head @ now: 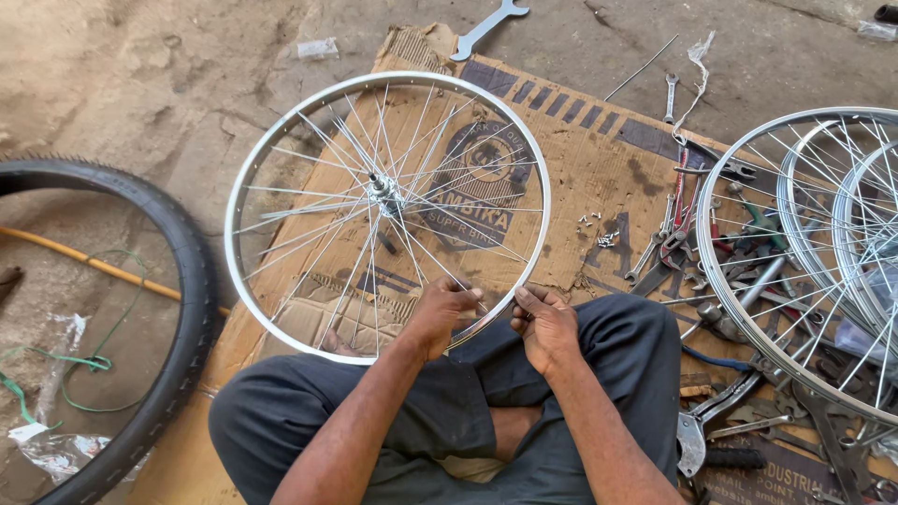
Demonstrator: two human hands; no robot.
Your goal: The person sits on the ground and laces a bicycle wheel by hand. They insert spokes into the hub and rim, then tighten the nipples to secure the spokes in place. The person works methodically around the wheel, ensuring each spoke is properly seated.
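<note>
A silver spoked bicycle wheel rim (281, 140) lies tilted on a flattened cardboard sheet (599, 159), its hub (382, 185) near the middle. My left hand (440, 313) grips the near edge of the rim and a spoke. My right hand (545, 323) is closed on the rim just to the right of it, fingers curled at the rim's edge. I sit cross-legged in dark trousers, and the rim's near part rests against my knees.
A black tyre (187, 281) lies at the left with a yellow rod (84, 262) across it. More silver rims (804, 262) are stacked at the right over scattered wrenches and pliers (678, 234). A large spanner (486, 26) lies at the top. Small nipples (599, 234) sit on the cardboard.
</note>
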